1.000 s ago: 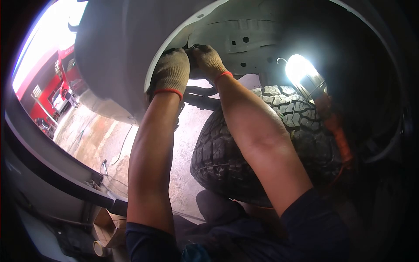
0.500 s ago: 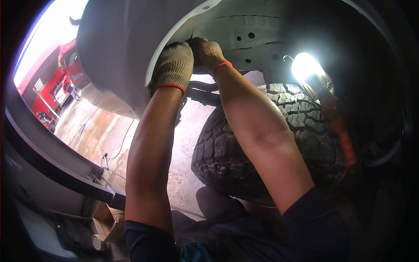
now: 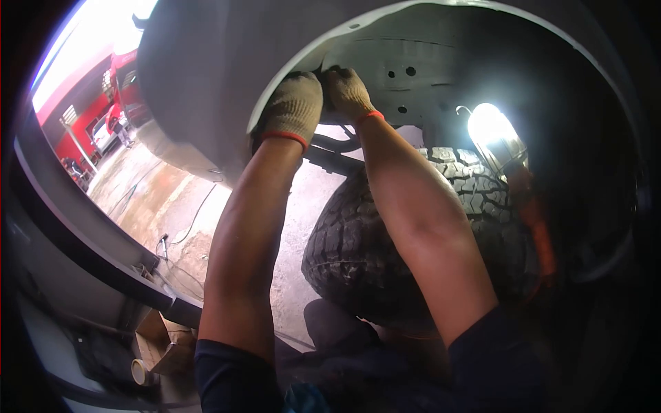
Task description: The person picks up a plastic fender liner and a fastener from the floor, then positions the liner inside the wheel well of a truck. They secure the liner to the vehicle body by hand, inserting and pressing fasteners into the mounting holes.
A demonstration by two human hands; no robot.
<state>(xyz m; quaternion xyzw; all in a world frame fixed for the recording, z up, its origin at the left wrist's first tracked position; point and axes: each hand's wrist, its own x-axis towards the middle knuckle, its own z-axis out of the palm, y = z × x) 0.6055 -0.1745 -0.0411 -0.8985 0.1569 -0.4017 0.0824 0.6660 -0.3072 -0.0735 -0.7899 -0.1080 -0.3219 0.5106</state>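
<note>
Both my arms reach up into a vehicle's wheel arch (image 3: 413,48). My left hand (image 3: 296,103), in a knitted work glove with a red cuff, is at the inner edge of the grey fender (image 3: 206,89). Beside it, my right hand (image 3: 348,93) wears a matching glove and reaches behind the same edge. The fingers of both hands are turned away and hidden, so what they touch or hold does not show. Below my right forearm sits a chunky off-road tyre (image 3: 358,255). Dark bars (image 3: 334,155) run between my wrists and the tyre.
A lit work lamp (image 3: 496,134) with an orange handle (image 3: 540,234) hangs at the right by the tyre. Cables (image 3: 196,217) lie on the concrete floor (image 3: 162,186). An open cardboard box (image 3: 162,344) is at the lower left. A person in red (image 3: 118,124) stands far off.
The view has shifted slightly, so the hands, fender and lamp appear a little lower and further right. Both hands remain at the same fender edge.
</note>
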